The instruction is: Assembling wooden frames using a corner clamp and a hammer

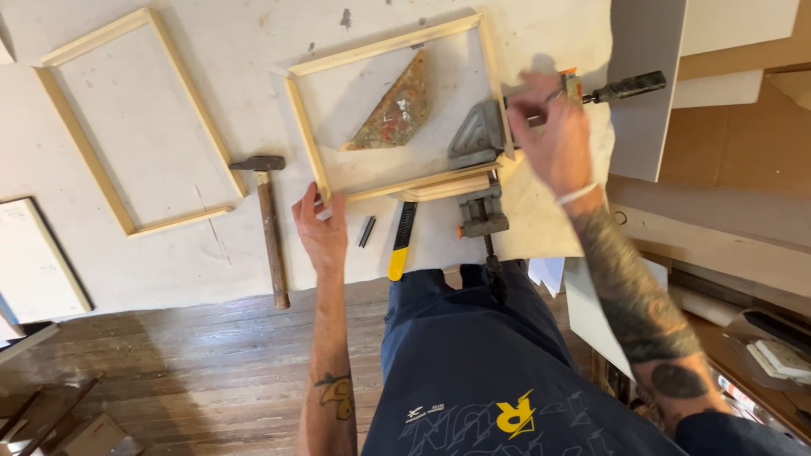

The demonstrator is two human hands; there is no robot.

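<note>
A pale wooden frame lies on a white work table. My left hand presses on the frame's near left corner. My right hand is closed around the screw of a grey metal corner clamp that grips the frame's near right corner. The clamp's black handle sticks out to the right. A second clamp screw points toward me. Inside the frame rests a triangular paint-stained block.
A hammer lies left of my left hand. A yellow-and-black utility knife and a small black piece sit near the table's edge. Another wooden frame lies far left. Boards and shelves stand at the right; wooden floor below.
</note>
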